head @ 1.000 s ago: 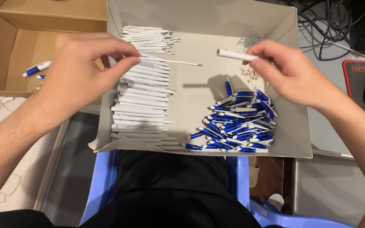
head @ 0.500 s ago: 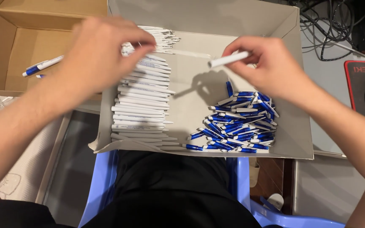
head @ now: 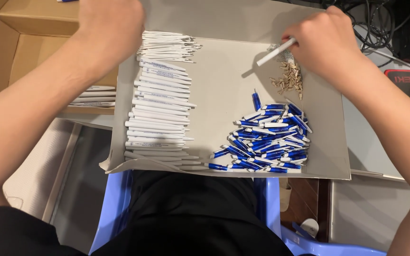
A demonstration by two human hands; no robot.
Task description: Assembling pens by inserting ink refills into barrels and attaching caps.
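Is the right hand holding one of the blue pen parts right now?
No, the right hand grips a white pen barrel, while the blue pen parts lie heaped in the tray.

You're perched on a light-blue plastic chair (head: 115, 208) — tangled black cables (head: 380, 28) up top right, an open brown cardboard box (head: 20, 52) to your left.

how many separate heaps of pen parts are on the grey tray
3: white barrels stacked left, blue-and-white pieces lower right, small springs upper right under the right hand.
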